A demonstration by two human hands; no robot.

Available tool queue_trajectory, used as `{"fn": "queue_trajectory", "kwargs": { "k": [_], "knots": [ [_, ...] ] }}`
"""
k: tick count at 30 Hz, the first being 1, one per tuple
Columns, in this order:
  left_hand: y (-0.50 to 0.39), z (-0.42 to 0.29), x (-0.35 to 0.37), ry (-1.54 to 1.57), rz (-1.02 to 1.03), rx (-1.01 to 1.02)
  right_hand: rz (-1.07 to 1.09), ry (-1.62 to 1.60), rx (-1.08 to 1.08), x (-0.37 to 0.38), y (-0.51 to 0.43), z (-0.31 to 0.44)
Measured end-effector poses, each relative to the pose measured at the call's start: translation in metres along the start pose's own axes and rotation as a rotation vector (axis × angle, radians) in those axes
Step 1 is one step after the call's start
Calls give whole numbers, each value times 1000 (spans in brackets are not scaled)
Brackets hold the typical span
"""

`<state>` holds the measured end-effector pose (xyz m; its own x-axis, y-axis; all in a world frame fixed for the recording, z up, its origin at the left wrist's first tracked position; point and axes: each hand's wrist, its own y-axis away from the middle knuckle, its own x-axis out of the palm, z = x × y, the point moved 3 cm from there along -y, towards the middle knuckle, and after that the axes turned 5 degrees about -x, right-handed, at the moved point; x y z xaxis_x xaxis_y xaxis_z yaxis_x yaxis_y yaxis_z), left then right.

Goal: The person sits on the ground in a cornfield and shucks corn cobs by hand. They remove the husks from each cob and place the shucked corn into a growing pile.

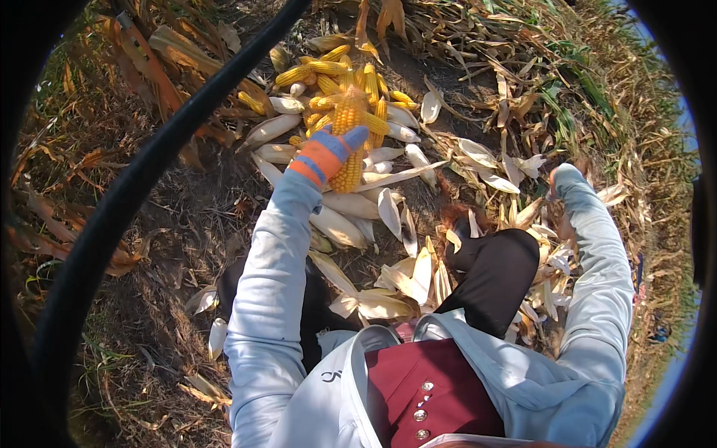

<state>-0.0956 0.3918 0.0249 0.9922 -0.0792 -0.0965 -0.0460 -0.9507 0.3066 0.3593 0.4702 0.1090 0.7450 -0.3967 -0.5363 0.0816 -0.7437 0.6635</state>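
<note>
A striped orange-and-blue glove covers my left hand [329,152], which grips a bare yellow ear of corn [348,115] in front of me. Beyond it lies a heap of husked yellow ears [327,68]. Ears still in pale husks [341,227] lie below and around that hand. Out to the right, my right hand [554,182] is mostly hidden by its sleeve, with only a sliver of orange glove showing. Loose dry husks [487,159] lie close to it; whether it holds anything cannot be seen.
Peeled husks [417,280] lie between my bent legs [493,263]. Dry stalks and leaves [526,61] cover the ground at the upper right. A dark, blurred cable-like strip [134,162] crosses the left of the view. Bare soil [185,207] shows on the left.
</note>
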Motion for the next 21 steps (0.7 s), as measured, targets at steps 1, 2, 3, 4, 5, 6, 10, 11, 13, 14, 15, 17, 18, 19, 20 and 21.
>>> {"fn": "queue_trajectory", "kwargs": {
  "k": [1, 2, 3, 4, 5, 6, 10, 11, 13, 14, 15, 17, 18, 19, 20, 21],
  "knots": [
    [4, 3, 8, 21, 42, 6, 109, -50, 10, 8, 11, 2],
    [5, 5, 16, 36, 89, 17, 129, -464, 126, 2, 5, 15],
    [4, 6, 22, 46, 132, 39, -169, -755, -20, -13, 4, 42],
    [2, 8, 28, 57, 168, 60, -304, -1196, -194, -27, 8, 67],
    [1, 9, 33, 107, 215, 115, -365, -1281, -333, -44, 6, 97],
    [-1, 14, 37, 53, 197, 106, -456, -1388, -548, -64, 5, 131],
    [-10, 31, 55, -292, 96, 107, -298, -1511, -905, -112, 14, 205],
    [-10, 32, 58, -310, 47, 180, -202, -1618, -903, -119, 14, 219],
    [-7, 38, 62, -444, 75, 77, -564, -1012, -832, -133, 15, 228],
    [-4, 38, 62, -538, 44, 88, -575, -866, -705, -133, 10, 230],
    [0, 38, 61, -653, 13, 34, -557, -906, -657, -132, 5, 226],
    [4, 35, 56, -708, -7, -20, -518, -1443, -411, -125, -15, 214],
    [4, 32, 52, -647, 2, -20, -609, -1624, -375, -120, -22, 191],
    [4, 28, 49, -714, -8, 51, -640, -1905, -238, -111, -31, 168],
    [5, 27, 47, -867, -18, 97, -769, -2033, -75, -100, -36, 146],
    [4, 25, 44, -852, -45, 196, -823, -2256, 25, -90, -41, 128]
  ]
}}
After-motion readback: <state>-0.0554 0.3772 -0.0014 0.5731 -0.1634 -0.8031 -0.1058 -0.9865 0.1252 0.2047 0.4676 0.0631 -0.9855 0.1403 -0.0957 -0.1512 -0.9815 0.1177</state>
